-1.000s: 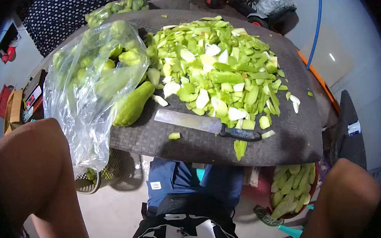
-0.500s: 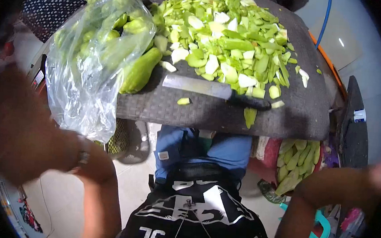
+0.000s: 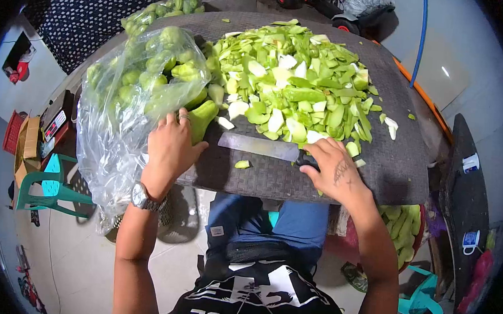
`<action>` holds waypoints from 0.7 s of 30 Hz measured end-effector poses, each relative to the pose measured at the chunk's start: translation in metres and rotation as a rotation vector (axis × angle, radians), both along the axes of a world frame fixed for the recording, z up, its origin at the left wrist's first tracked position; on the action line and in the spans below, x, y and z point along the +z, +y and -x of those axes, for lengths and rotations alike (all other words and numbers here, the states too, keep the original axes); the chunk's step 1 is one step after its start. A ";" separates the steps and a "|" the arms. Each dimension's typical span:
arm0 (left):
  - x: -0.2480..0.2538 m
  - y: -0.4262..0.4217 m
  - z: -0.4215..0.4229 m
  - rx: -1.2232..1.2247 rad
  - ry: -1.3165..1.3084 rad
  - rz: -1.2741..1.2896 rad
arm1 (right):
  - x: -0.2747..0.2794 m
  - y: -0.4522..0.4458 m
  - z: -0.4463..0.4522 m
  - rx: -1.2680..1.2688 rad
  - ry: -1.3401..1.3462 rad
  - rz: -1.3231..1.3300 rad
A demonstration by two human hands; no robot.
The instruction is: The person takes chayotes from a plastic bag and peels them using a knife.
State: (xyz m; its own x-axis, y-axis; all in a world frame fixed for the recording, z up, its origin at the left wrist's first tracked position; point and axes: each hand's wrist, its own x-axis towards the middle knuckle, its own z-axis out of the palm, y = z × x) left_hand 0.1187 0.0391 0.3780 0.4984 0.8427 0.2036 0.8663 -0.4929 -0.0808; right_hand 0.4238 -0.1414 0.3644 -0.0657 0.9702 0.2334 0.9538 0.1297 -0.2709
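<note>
My left hand [image 3: 170, 144] reaches over the lower end of a green chayote [image 3: 204, 119] at the table's front left, its fingers curved around it and the thumb on the near side. This chayote pokes out of the mouth of a clear plastic bag [image 3: 111, 142] with several more inside. A kitchen knife [image 3: 259, 146] lies on the table with its blade pointing left. My right hand [image 3: 337, 169] closes over the knife's black handle, fingers bent and thumb beside it. Behind the knife is a large heap of green peelings and pale chunks [image 3: 302, 85].
Dark woven-pattern table [image 3: 394, 171] before me. Another bag of chayotes [image 3: 168, 11] sits at the far left. Below the right edge, a red basket [image 3: 421, 233] holds long peeled pieces. Teal plastic stools [image 3: 54, 188] stand left and right. An orange pole [image 3: 425, 95] runs along the right side.
Both hands came in from the sides, where they were raised and blurred, down to the table. My left hand took hold of the chayote and my right the knife handle. The view tilted up slightly.
</note>
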 end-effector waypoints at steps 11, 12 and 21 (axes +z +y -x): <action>0.019 0.001 0.000 -0.038 -0.315 0.158 | 0.033 -0.020 0.001 -0.231 0.295 -0.042; 0.025 0.001 0.003 -0.087 -0.444 0.213 | 0.038 -0.023 -0.003 -0.256 0.428 -0.066; 0.008 -0.011 -0.060 -0.157 -1.809 1.823 | 0.043 0.028 -0.038 -0.402 0.588 -0.051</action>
